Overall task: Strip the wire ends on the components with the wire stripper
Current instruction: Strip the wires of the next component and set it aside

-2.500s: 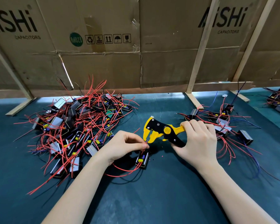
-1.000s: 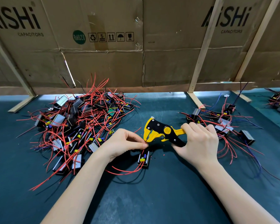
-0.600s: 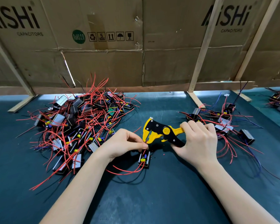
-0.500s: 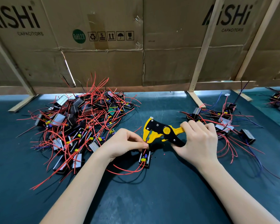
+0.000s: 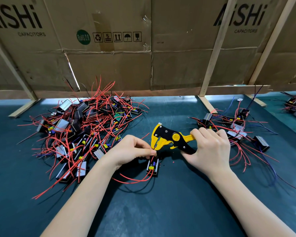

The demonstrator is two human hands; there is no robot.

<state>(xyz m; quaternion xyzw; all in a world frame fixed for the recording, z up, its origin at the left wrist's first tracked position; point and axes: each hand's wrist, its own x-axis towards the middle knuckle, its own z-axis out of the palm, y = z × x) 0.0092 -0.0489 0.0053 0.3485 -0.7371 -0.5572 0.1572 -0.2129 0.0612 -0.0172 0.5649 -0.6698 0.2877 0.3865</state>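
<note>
Wire [image 5: 152,152] runs nearly upright from the component [image 5: 152,166] just below the left hand [image 5: 132,151], whose thumb and fingers pinch it, its tip at the wire stripper [image 5: 167,138] head. The right hand [image 5: 210,147] grips the stripper's handles, the tool's long axis crossing the wire sideways, between both hands.

head-worn view, facing forward-down, close above table [image 5: 161,211]
</note>
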